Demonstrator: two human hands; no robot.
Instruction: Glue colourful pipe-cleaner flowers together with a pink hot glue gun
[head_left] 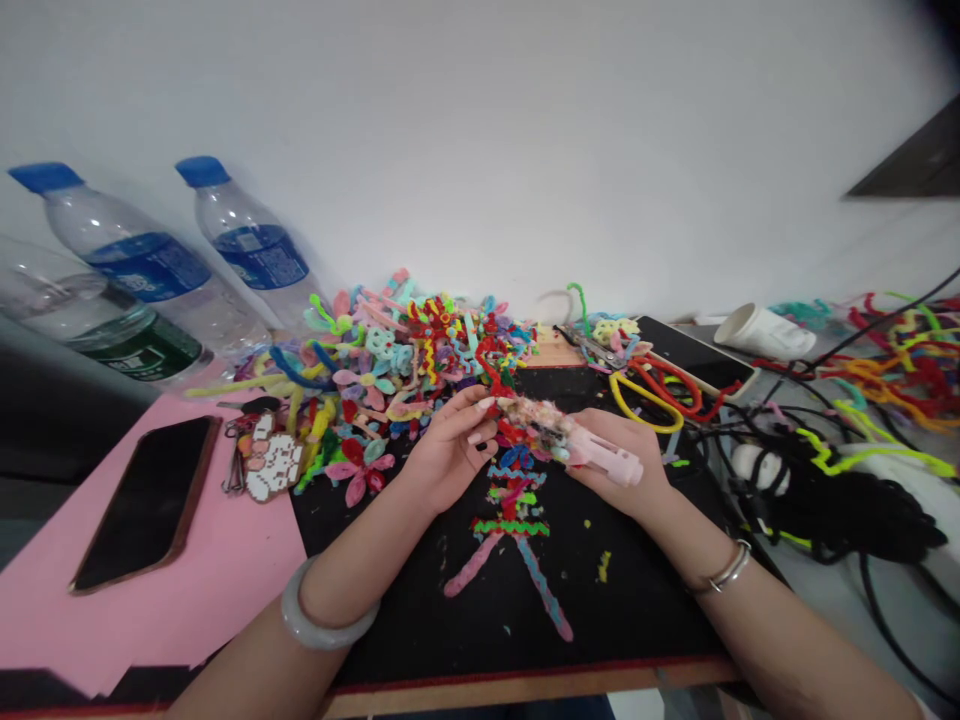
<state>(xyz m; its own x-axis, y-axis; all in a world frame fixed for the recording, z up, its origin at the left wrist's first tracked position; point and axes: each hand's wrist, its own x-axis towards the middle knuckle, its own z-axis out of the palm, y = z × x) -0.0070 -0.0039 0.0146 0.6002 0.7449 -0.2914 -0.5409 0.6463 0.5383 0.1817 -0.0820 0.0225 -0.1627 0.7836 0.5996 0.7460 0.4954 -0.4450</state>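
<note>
My right hand (626, 455) is wrapped round a pink glue gun (604, 458), whose front part is coated with fuzzy, multicoloured scraps. Its front end points left and meets the fingertips of my left hand (454, 440). Those fingers are pinched on a red pipe cleaner piece (490, 366), partly hidden behind them and the gun. Just below my hands, a flat pipe cleaner figure lies on the black mat (397, 590). It shows a wavy green strip (510, 527), blue and pink bands, and two splayed legs, one pink (471, 567) and one blue and pink (544, 585).
A heap of pipe cleaner flowers (367, 380) spreads behind my left hand. Yellow-handled scissors (645, 403) and a phone (694, 355) lie back right, near a paper cup (765, 332) and tangled black cables (862, 520). Bottles (255, 255) and another phone (146, 505) occupy the left.
</note>
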